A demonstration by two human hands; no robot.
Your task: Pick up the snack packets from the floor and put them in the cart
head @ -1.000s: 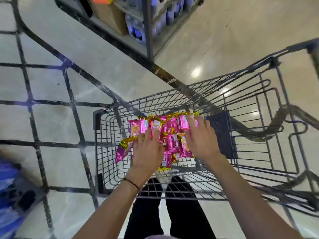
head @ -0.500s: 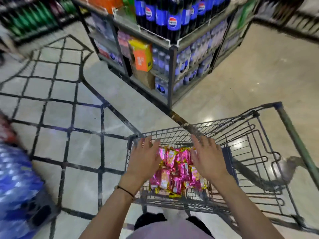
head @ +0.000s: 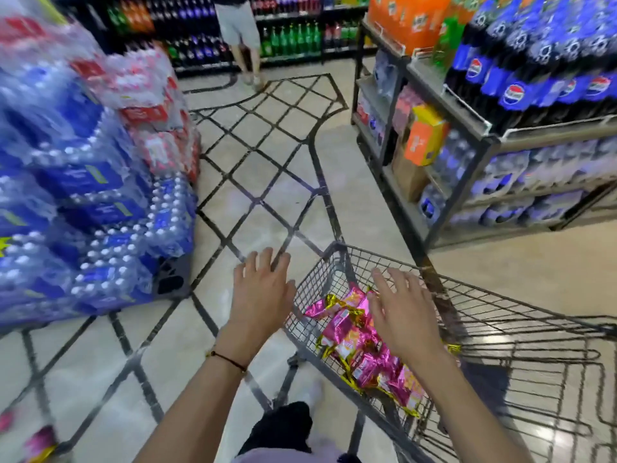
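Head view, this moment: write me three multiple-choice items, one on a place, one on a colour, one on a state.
1. Where does the pile of snack packets lie? A on the floor; B in the cart; C on a shelf.
2. Their wrappers are mostly: A blue; B pink with gold edges; C green.
3. The left hand and right hand are: A both open, holding nothing; B both gripping packets; C both gripping the cart's handle.
Answers: B, the wire walls surround the pile; B, pink foil with gold ends shows; A, fingers are spread with nothing in them.
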